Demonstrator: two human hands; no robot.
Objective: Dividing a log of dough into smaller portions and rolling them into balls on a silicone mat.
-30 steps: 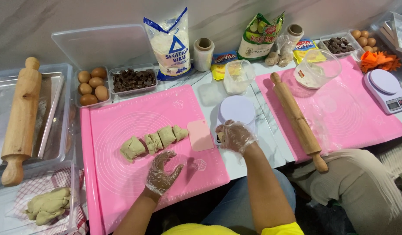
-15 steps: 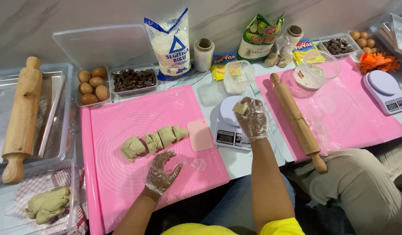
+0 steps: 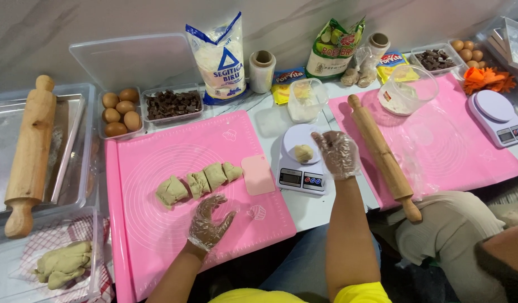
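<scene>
Meanwhile, the right hand (image 3: 338,154), fingers loosely spread, hovers beside the dough ball (image 3: 303,152) on the scale (image 3: 300,176); the left hand (image 3: 209,224) rests spread on the mat (image 3: 158,247) near the table's front edge.

Baking station in a kitchen, set against a marbled wall. Indicated by pink silicone pastry mats (image 3: 175,168), wooden rolling pins (image 3: 30,151), digital kitchen scales (image 3: 301,160), cut dough pieces (image 3: 198,180), trays of eggs (image 3: 120,111) and chocolate chunks (image 3: 172,104), and a flour bag (image 3: 221,59).
</scene>
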